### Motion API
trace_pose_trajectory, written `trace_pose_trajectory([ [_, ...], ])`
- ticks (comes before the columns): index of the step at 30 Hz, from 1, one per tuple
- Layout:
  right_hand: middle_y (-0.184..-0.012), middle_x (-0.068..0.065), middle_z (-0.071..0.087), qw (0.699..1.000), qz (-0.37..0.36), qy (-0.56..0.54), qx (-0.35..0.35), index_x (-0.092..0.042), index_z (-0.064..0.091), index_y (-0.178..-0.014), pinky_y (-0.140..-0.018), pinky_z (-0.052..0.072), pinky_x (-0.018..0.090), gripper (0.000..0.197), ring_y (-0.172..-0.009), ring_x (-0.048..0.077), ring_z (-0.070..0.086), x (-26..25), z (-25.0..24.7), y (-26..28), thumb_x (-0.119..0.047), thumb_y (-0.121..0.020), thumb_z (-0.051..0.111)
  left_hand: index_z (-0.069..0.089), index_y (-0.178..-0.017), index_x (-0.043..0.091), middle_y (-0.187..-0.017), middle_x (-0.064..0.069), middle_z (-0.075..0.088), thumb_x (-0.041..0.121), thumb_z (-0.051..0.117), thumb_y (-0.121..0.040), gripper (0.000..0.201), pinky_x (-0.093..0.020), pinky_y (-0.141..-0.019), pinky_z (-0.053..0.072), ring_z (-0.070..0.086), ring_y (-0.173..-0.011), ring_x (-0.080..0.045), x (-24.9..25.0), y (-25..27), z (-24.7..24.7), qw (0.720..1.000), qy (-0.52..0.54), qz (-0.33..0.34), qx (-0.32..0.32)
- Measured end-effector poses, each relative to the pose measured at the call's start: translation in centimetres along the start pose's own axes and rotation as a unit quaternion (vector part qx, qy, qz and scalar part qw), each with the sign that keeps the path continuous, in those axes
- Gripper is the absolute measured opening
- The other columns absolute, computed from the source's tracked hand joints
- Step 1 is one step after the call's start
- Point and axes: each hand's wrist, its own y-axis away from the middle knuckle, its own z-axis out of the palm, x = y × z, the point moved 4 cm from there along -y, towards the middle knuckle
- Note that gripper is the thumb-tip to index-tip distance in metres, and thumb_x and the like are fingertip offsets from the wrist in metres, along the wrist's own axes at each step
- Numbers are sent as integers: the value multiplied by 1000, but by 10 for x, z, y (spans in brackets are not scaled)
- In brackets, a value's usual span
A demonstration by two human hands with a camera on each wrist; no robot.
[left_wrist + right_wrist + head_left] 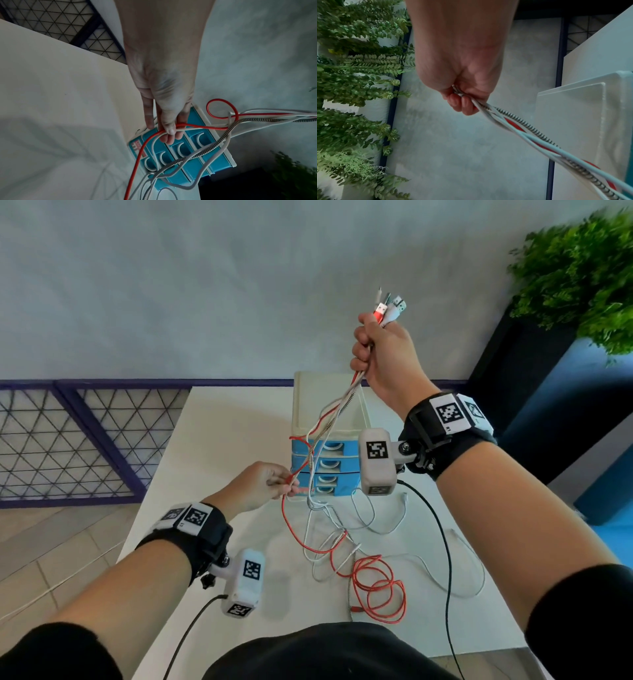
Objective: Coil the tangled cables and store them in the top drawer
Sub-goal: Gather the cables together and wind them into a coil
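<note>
Raised above the drawer unit, my right hand (380, 350) (462, 100) grips a bundle of red, white and spring-wrapped cables (513, 125) just below their plugs (390, 308). The strands hang down in front of the small blue-and-white drawer unit (329, 412) (202, 150), whose drawers are all shut. My left hand (270, 487) (169, 129), low at the unit's left front, pinches the red cable (147, 139) and a white one. The rest of the cables lie in a loose tangle (373, 577) on the white table (212, 440).
A black wire (442, 539) from my right wrist camera crosses the table's right side. A green plant (582, 275) on a dark stand sits at the far right. A purple-framed mesh fence (78, 440) runs left of the table, with a grey wall behind.
</note>
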Motion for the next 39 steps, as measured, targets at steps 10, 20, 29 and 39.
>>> trace_pose_trajectory([
  [10,-61,-3,34,998,-3,41,-38,-15,41,-82,-41,26,19,23,-42,6,27,-11,0,-4,-15,-103,35,74,-87,9,-75,-3,67,15,62,-88,14,-19,-64,38,57,-70,-13,-59,21,1,952,-291,-77,-56],
  [20,-83,4,73,976,69,-21,-204,-8,56,-99,-80,59,33,16,-81,17,73,24,19,16,-10,-101,41,62,-113,15,-112,5,64,19,44,-98,23,-19,-90,41,59,-106,-2,73,-9,-45,978,-75,116,157],
  [29,-91,8,76,986,66,0,-155,-7,64,-103,-86,56,28,14,-90,18,73,40,32,20,-12,-97,52,59,-81,7,-71,9,60,27,44,-98,30,-5,-63,37,54,-62,9,136,-10,7,985,-59,158,33],
  [39,-74,10,75,987,71,25,-142,-3,62,-90,-73,61,31,19,-68,17,74,52,25,31,-19,-96,54,55,-74,0,-58,-2,57,38,66,-84,40,-34,-61,39,47,-53,-14,113,-13,6,988,-34,139,64],
])
